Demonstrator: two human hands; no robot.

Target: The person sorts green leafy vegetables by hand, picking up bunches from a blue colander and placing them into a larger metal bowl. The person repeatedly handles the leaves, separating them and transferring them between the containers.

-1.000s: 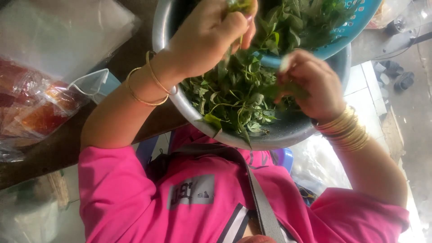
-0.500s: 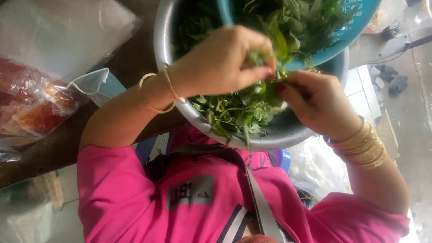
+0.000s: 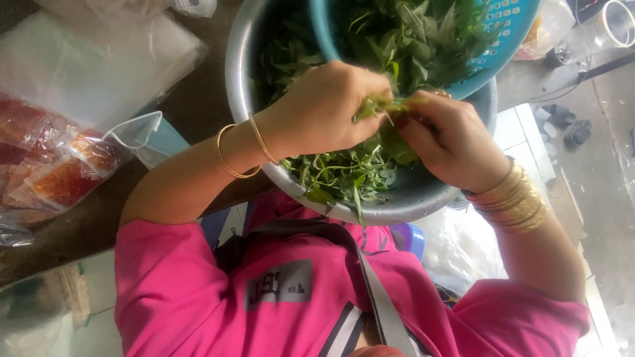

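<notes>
- The left hand (image 3: 327, 109) is closed in a pinch on a leafy green sprig (image 3: 383, 104), thumb and fingertips pressed together at its stem end.
- The right hand (image 3: 450, 142) is closed on the other end of the same sprig, fingers curled under; the two hands meet over the middle of the metal bowl (image 3: 410, 198).
- The sprig is held just above the loose greens (image 3: 344, 175) that lie in the bowl's near side, and just in front of the blue colander (image 3: 509, 39), which rests tilted inside the bowl's far rim and is filled with more leaves.
- For a clean pluck, it is judged that the stem should be held firmly by one hand while the leaves are pulled off close to the stalk by the other, so that little is torn.
- The work is best kept over the bowl, so that dropped pieces are caught.
- Plastic bags (image 3: 46, 165) with red contents lie on the dark table (image 3: 79, 231), well apart from the bowl.
</notes>
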